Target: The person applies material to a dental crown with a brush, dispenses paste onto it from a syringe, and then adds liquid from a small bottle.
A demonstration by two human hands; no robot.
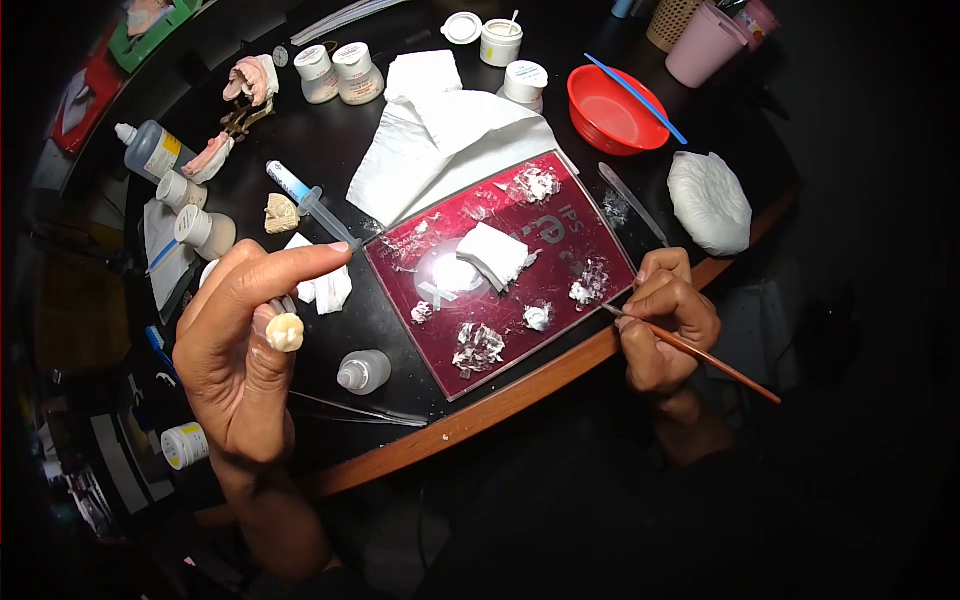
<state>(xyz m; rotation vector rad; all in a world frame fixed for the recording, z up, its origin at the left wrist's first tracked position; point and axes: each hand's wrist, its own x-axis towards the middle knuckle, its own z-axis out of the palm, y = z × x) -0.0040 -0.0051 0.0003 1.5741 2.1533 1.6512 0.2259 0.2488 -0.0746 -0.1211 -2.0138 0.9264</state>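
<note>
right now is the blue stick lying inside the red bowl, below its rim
No, the blue stick lies across the top of the red bowl, with both its ends reaching past the rim.

A blue stick lies across a red bowl on the surface, near a pink cup. At upper left, a bottle stands near a dental model; beyond is what looks like a green tray, cut off by the frame.
</note>
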